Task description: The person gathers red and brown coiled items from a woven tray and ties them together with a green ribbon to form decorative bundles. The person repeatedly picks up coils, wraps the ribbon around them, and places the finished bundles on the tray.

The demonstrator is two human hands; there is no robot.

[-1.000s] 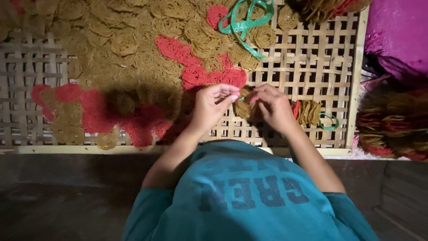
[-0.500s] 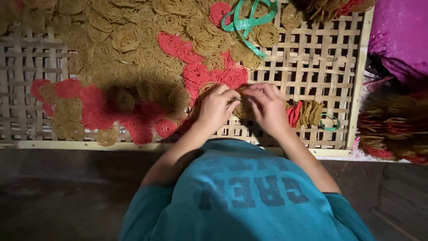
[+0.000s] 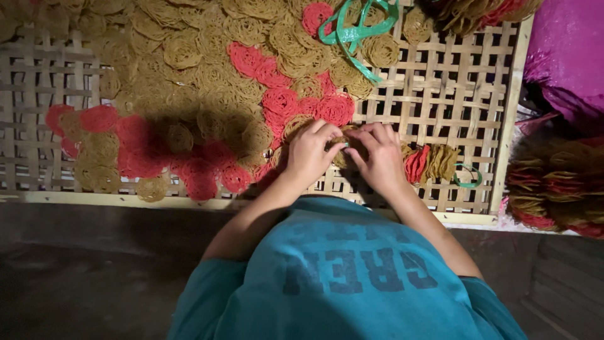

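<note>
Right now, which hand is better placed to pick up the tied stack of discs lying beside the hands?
Probably the right hand: the tied stack of discs lies just past its outer edge, while the left hand would have to cross over.

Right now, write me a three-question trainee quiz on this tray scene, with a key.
1. True or false: both hands, left hand and right hand, meet on one small stack of yellow discs.
2. What lies right of the right hand? A) a tied bundle of red and yellow discs B) a metal bowl C) a knife
3. What colour are the plastic strips at the top of the woven bamboo tray?

Key: 1 true; 2 A; 3 green.
</note>
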